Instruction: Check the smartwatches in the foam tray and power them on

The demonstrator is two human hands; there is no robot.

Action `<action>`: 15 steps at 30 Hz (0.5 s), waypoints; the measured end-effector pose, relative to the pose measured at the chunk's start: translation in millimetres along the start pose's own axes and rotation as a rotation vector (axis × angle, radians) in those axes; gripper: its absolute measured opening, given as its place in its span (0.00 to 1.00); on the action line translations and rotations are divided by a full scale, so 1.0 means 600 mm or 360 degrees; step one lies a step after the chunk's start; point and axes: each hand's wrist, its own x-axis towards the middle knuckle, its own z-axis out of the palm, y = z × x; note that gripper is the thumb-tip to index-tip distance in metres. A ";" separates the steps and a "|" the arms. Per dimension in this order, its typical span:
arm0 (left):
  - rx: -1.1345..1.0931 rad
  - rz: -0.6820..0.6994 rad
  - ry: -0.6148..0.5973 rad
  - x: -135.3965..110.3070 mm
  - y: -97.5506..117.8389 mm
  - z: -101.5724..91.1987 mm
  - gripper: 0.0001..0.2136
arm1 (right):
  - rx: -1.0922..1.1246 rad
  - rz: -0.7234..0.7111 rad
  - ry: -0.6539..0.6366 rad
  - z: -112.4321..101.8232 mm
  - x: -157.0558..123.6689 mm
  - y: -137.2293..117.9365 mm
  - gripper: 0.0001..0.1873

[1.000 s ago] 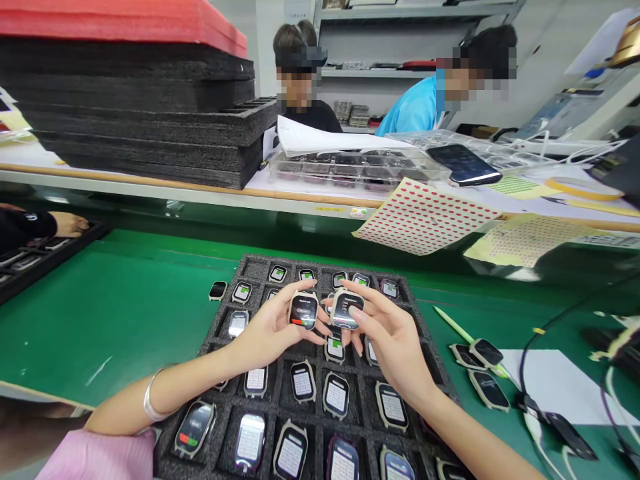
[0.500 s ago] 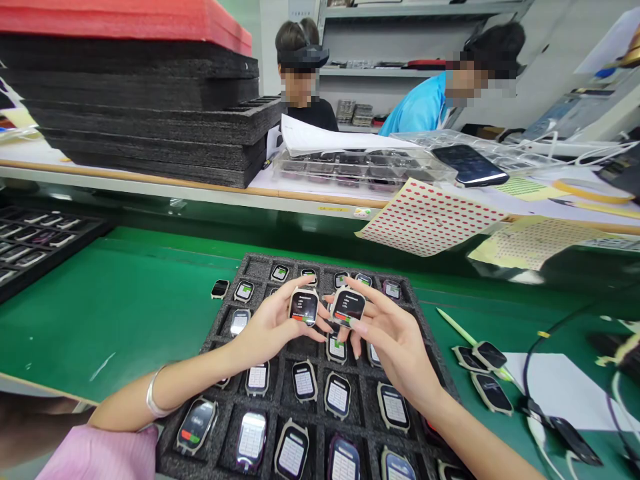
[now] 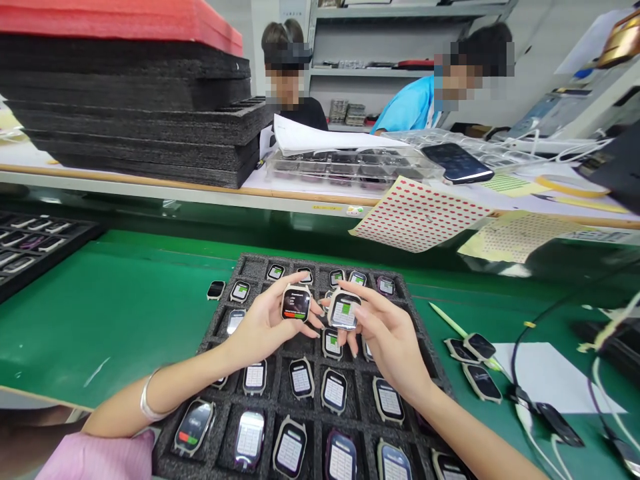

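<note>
smartwatch (image 3: 297, 303), pale-cased, its dark screen barred red and green, is pinched in the left hand (image 3: 270, 317); a second watch (image 3: 343, 308), screen white and green, is pinched in the right hand (image 3: 393, 323). both are above a black foam tray (image 3: 251, 267) on a green table (image 3: 125, 320). metal shelving (image 3: 367, 72) stands behind two people (image 3: 406, 107). three loose watches (image 3: 481, 383) lie rightward, one leftward.

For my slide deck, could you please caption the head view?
Left hand holding one smartwatch, right hand holding a second smartwatch, above a black foam tray of more smartwatches.
</note>
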 end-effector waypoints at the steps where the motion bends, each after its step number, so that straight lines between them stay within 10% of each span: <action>1: 0.0013 0.0003 -0.0010 0.000 0.001 0.000 0.26 | -0.0031 0.0001 0.0025 0.001 0.000 0.000 0.18; 15: 0.0003 -0.0051 0.0061 0.001 0.003 -0.001 0.31 | 0.0098 -0.0017 -0.0209 0.002 -0.002 0.005 0.28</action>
